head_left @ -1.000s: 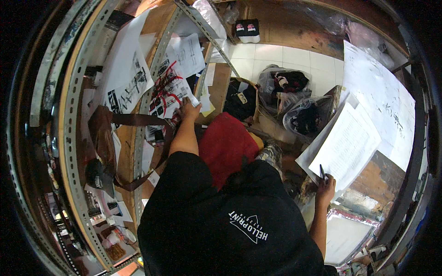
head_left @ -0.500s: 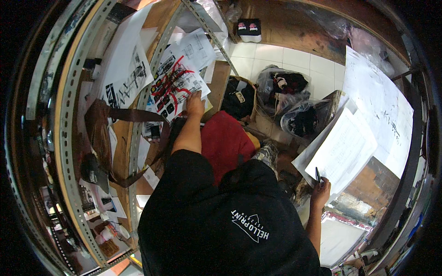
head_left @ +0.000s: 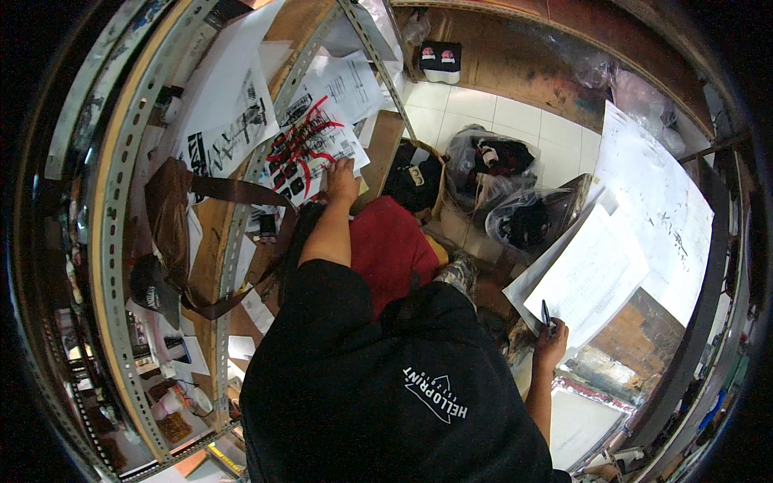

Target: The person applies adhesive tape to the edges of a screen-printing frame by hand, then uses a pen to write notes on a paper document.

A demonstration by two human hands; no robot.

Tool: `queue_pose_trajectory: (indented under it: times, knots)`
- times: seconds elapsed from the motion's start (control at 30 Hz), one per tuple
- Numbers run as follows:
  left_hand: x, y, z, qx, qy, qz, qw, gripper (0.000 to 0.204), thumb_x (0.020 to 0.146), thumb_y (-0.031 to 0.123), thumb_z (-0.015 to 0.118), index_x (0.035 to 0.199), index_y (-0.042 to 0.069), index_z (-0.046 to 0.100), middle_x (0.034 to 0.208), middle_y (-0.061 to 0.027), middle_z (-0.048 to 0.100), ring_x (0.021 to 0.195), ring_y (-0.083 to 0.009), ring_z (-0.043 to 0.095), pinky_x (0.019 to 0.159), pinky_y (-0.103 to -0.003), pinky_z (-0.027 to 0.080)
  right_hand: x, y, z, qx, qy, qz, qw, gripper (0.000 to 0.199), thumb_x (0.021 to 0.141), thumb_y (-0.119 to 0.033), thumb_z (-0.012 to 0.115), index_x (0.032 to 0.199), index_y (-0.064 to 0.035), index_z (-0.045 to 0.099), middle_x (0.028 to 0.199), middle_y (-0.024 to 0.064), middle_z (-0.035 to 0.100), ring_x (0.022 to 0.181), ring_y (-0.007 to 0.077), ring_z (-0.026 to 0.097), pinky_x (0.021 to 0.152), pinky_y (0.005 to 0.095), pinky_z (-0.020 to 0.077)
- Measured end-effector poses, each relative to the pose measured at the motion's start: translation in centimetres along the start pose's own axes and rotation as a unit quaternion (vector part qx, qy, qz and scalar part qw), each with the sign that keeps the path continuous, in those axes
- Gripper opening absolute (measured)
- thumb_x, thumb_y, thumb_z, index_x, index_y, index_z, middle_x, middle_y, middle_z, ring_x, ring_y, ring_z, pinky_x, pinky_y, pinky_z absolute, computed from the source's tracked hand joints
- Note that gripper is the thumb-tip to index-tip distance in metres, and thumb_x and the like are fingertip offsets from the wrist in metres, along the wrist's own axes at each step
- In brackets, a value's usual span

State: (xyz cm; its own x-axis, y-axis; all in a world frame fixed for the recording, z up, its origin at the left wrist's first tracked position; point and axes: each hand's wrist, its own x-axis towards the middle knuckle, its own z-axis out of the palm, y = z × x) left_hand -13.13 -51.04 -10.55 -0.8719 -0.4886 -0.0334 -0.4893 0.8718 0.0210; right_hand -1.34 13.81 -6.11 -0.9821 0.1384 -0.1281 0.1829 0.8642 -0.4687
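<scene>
On the left, my left hand (head_left: 341, 180) rests with its fingers stretched out on the lower right edge of a printed sheet (head_left: 349, 153) with black and red graphics. Nothing shows gripped in it. Over on the right, my right hand (head_left: 551, 348) is closed around a dark pen (head_left: 546, 311), whose upper end points away from me. It sits against the lower left edge of a white sheet with faint lines (head_left: 588, 274). More white paper lies underneath, and a large white sheet with black marks (head_left: 664, 209) spreads beyond it.
A metal-framed shelf (head_left: 121, 266) runs along the left, with a brown strapped bag (head_left: 171, 211) on it. Dark cloth in clear plastic bags (head_left: 491, 157) stands on the tiled floor ahead. A red cloth (head_left: 390, 249) lies before me. A stained board (head_left: 632, 346) is at the right.
The whole view has shifted slightly. Both hands keep nearly the same places, the left on the printed sheet and the right with the pen at the paper's edge.
</scene>
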Motion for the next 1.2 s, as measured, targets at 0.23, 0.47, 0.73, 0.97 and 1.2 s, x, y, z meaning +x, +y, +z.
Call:
queue_pose_trajectory:
  times: [0.23,0.47,0.73,0.97,1.2]
  knots:
    - [0.3,-0.8,0.1,-0.001,-0.007,0.008,1.000,0.060,0.086,0.025,0.081,0.139,0.008,0.060,0.144,-0.0118,0.053,0.137,-0.0325,0.045,0.119,-0.043,0.034,-0.2,0.2,0.1,0.016,0.004,-0.008,1.000,0.027,0.088,-0.003,0.068,0.114,-0.0081,0.063,0.101,0.0165,0.063,0.093,0.0387,0.066,0.079,0.0470,0.0520]
    - [-0.1,-0.9,-0.2,0.016,-0.037,0.007,0.999,0.066,0.083,0.032,0.083,0.140,0.007,0.060,0.148,-0.0109,0.047,0.141,-0.0335,0.038,0.122,-0.044,0.031,-0.3,-0.5,-0.2,0.015,0.003,-0.008,1.000,0.026,0.088,-0.004,0.067,0.113,-0.0081,0.063,0.102,0.0172,0.062,0.094,0.0386,0.066,0.079,0.0468,0.0517]
    - [-0.4,0.0,-0.8,0.031,-0.063,0.012,0.997,0.074,0.080,0.037,0.085,0.140,0.002,0.059,0.150,-0.0134,0.043,0.140,-0.0351,0.036,0.121,-0.043,0.032,-0.4,0.6,0.3,0.007,0.011,-0.017,1.000,0.025,0.089,-0.005,0.066,0.113,-0.0098,0.064,0.096,0.0149,0.060,0.084,0.0359,0.062,0.074,0.0466,0.0499]
    - [-1.1,-2.7,1.0,0.045,-0.027,-0.041,0.998,0.087,0.080,0.047,0.083,0.151,0.010,0.047,0.155,-0.0137,0.040,0.145,-0.0373,0.035,0.120,-0.058,0.029,-0.1,0.6,0.6,-0.004,0.008,-0.037,0.999,0.023,0.089,-0.007,0.067,0.112,-0.0072,0.063,0.097,0.0162,0.061,0.086,0.0365,0.063,0.076,0.0467,0.0501]
    - [-0.1,-1.8,-2.1,-0.015,-0.111,-0.138,0.984,0.126,0.076,0.062,0.081,0.165,0.007,0.010,0.168,-0.0246,0.021,0.155,-0.0470,0.017,0.123,-0.063,0.019,-0.6,-0.3,-0.2,0.028,0.012,-0.033,0.999,0.024,0.087,-0.007,0.066,0.110,-0.0058,0.063,0.096,0.0174,0.061,0.085,0.0378,0.063,0.075,0.0469,0.0496]
